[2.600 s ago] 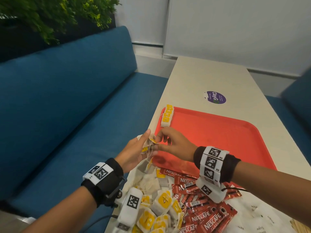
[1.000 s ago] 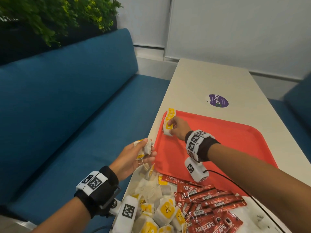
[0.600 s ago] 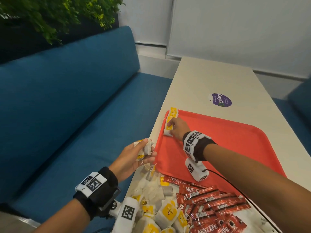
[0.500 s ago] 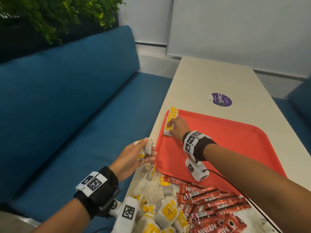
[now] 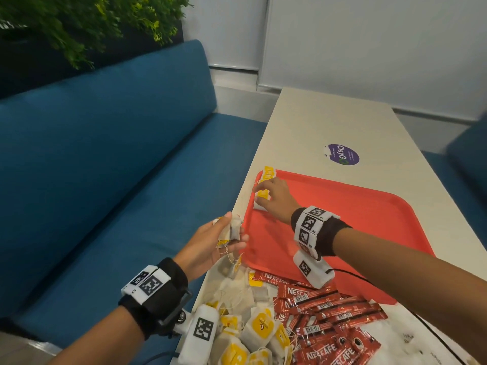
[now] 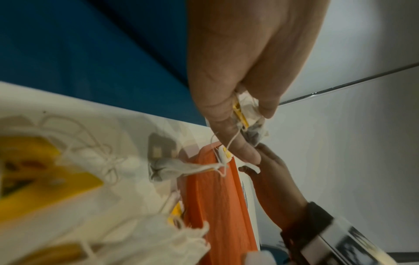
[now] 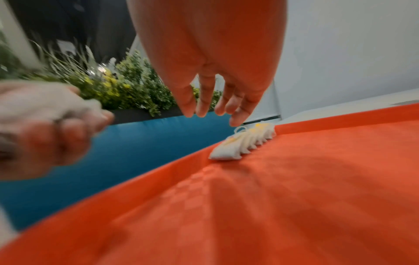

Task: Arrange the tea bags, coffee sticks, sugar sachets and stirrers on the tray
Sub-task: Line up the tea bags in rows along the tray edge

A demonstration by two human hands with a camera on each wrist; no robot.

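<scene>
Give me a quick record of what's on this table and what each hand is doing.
tray: red, on the table
row of tea bags: along the tray's left edge
right hand: fingers open, over the row
left hand: holds a few tea bags beside the tray
loose tea bags: heaped near the tray
coffee sticks: piled, some overlapping the tray's near edge

Booth seating against pale walls

A blue upholstered bench [image 5: 105,167] fills nine o'clock beside a cream table [image 5: 329,122]; green foliage [image 5: 79,22] hangs at eleven o'clock, white wall panels [image 5: 369,43] at one o'clock, another blue seat [image 5: 469,154] at three
</scene>
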